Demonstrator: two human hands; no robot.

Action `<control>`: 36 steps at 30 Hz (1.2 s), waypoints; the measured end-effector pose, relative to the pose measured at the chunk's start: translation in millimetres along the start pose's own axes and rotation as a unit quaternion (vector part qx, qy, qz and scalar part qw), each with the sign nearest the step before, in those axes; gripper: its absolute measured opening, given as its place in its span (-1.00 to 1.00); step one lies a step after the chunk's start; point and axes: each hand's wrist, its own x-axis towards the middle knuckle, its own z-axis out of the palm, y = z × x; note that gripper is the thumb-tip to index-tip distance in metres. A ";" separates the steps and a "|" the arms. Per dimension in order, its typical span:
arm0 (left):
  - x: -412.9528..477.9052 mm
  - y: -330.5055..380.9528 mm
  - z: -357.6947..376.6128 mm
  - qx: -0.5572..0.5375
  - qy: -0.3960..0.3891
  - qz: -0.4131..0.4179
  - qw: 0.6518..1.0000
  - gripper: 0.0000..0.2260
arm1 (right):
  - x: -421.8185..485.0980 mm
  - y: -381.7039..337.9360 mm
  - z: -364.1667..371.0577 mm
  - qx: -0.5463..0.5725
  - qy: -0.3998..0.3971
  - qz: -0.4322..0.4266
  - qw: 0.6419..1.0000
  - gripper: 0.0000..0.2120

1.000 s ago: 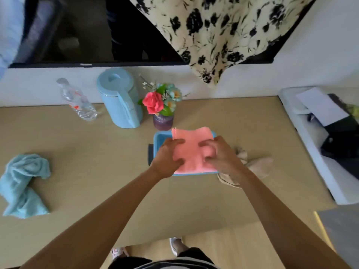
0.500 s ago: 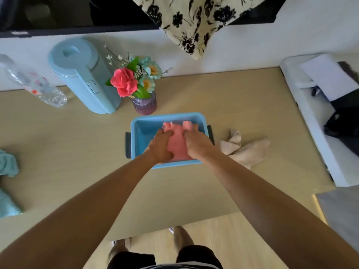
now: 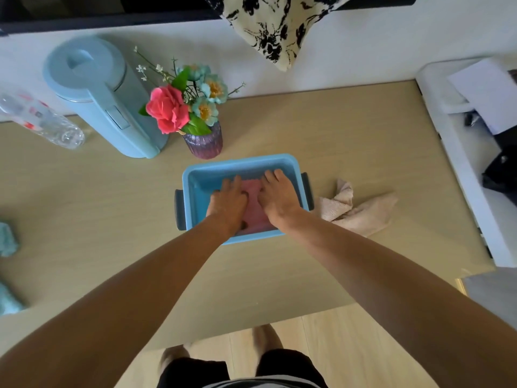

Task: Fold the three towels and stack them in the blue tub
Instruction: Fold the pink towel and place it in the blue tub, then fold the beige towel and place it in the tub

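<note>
The blue tub [image 3: 240,161] stands in the middle of the wooden table. A folded pink towel [image 3: 253,207] lies flat on its bottom. My left hand [image 3: 228,204] and my right hand [image 3: 278,196] both rest palm down on that towel, fingers stretched out, pressing it; most of the towel is hidden under them. A crumpled beige towel [image 3: 361,211] lies on the table just right of the tub. A crumpled teal towel [image 3: 7,243] shows only partly at the left edge of the view.
Behind the tub stand a purple vase of flowers [image 3: 204,141], a light blue kettle [image 3: 106,99] and a lying plastic bottle [image 3: 42,119]. A white unit [image 3: 461,169] with papers and dark items borders the table's right side. A patterned cloth hangs above.
The pink towel went from above the tub down onto its bottom. My hands went from gripping it to lying flat on it. The view moved closer and to the right.
</note>
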 end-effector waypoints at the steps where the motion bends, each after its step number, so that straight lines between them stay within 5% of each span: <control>1: 2.1 -2.2 2.7 0.016 -0.003 0.018 1.000 -0.35 | 2.5 -0.2 1.6 -0.008 -0.018 -0.003 1.000 -0.73; 8: 9.4 -7.7 9.9 -0.005 -0.038 0.038 0.999 -0.26 | 20.1 -6.7 13.8 -0.009 -0.017 -0.017 1.000 -0.64; 12: 1.6 -14.8 -8.6 -0.151 -0.029 0.007 0.988 -0.35 | 2.4 17.7 -5.5 0.204 0.097 -0.018 0.974 -0.66; 14: -8.2 -17.9 -19.0 -0.247 0.008 0.000 0.969 -0.39 | -22.4 35.1 -14.5 0.310 0.202 0.014 0.929 -0.63; 17: -29.1 -17.1 -33.3 -0.364 0.079 0.003 0.928 -0.51 | -64.7 66.0 -4.2 0.452 0.351 0.122 0.811 -0.76; 20: -51.3 -4.2 -47.2 -0.428 0.128 0.013 0.895 -0.61 | -89.1 83.5 36.3 0.541 0.384 0.232 0.712 -0.85; 23: -72.5 20.9 -58.4 -0.464 0.143 0.039 0.873 -0.64 | -97.6 73.0 89.9 0.587 0.341 0.298 0.671 -0.87; 25: -82.6 37.8 -60.5 -0.470 0.146 0.056 0.869 -0.65 | -102.1 55.2 122.9 0.599 0.287 0.308 0.681 -0.84; 31: -95.1 65.7 -54.1 -0.475 0.143 0.095 0.863 -0.71 | -111.6 5.1 174.9 0.516 0.088 0.243 0.817 -0.50; 36: -103.9 70.1 -49.7 -0.481 0.151 0.093 0.859 -0.73 | -111.1 6.1 177.8 0.466 0.160 0.259 0.831 -0.81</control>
